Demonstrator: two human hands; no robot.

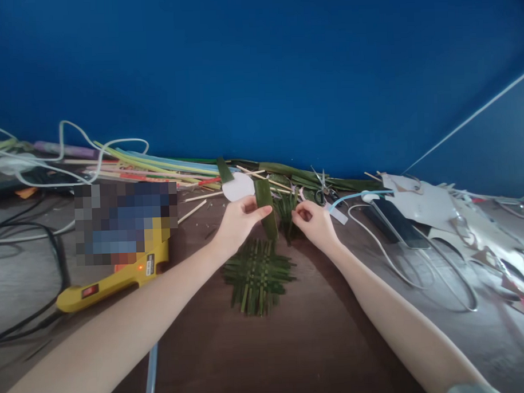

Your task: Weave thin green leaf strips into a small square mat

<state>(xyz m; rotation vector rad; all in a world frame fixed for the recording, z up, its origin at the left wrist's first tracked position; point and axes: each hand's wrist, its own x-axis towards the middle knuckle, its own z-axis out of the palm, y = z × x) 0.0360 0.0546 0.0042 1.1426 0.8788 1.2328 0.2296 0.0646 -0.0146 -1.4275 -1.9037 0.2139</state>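
In my left hand [241,220] a broad green leaf strip [266,209] stands upright, pinched between thumb and fingers. Close by on the right, my right hand [312,220] has its fingertips pressed together at a bunch of narrow green leaf strips [287,218]. A woven leaf mat [260,274], with loose strip ends sticking out on all sides, lies flat on the brown table [267,357] just below both hands. Behind my left hand is a white disc [238,187].
A yellow glue gun [112,285] with a glowing light lies left, partly pixelated. Scissors [324,188] lie behind my right hand. At right are a phone [400,223], white cables and white sheets [421,199]. Sticks and long leaves [282,170] line the blue wall [257,70].
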